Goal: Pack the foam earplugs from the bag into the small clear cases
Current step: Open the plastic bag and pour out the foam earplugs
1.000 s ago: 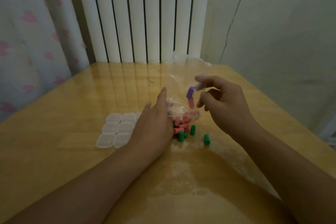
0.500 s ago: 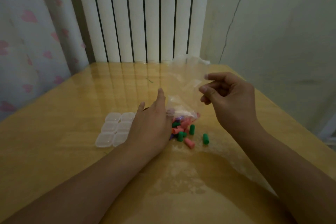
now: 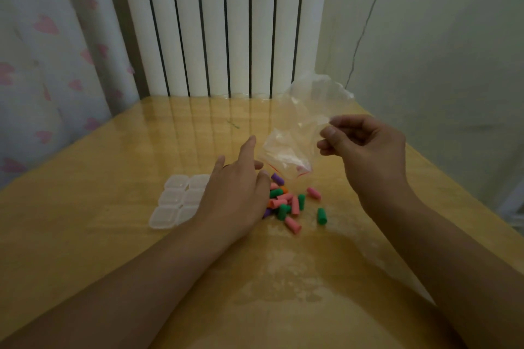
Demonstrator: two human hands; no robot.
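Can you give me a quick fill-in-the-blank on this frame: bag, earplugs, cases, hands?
1. The right hand pinches the clear ____ above the table.
2. The earplugs lie in a loose pile on the ____.
3. The clear cases sit on the ____ side of the left hand.
4. The earplug lying apart nearest the right forearm is ____.

Missing words: bag; table; left; green

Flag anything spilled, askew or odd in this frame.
Nothing damaged. The earplugs lie loose in a heap on the table, dumped from the bag that the right hand pinches; one pink piece seems left inside.
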